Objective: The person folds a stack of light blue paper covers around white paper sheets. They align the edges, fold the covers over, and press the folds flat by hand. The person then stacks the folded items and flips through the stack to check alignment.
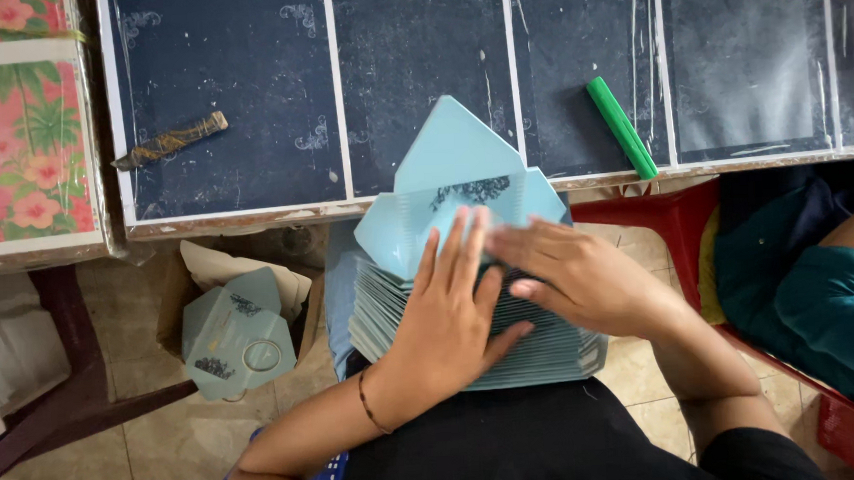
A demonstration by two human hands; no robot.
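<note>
A: Where is the stack (479,338)?

B: On the person's lap, just below the near edge of the tabletop (247,85). It is a thick pile of pale blue envelopes, edges fanned a little. The top envelope (458,186) has its pointed flap standing open, tip over the table's near edge, and dark printed ornament shows inside.

A: And the hands?

B: Both lie on the pile. The left hand (450,316) is flat, fingers spread, pressing down on the top envelope's body. The right hand (577,277) comes in from the right with its fingers laid across the same envelope, touching the left fingertips. Neither is clenched, and I see no pinch; they press rather than grip.

A: How far along would you say it is?

B: Judging from the pile, many envelopes are folded already. A smaller batch (235,340) sits in an open box on the floor at the left. The top one is open, so that flap appears undone. How many remain I cannot tell.

A: What else is about?

B: A green stick (622,128) lies near the table's near edge at the right, a knife (171,141) toward the left. A floral box (24,133) stands at the far left, and another person's teal sleeve (818,300) shows at the right.
</note>
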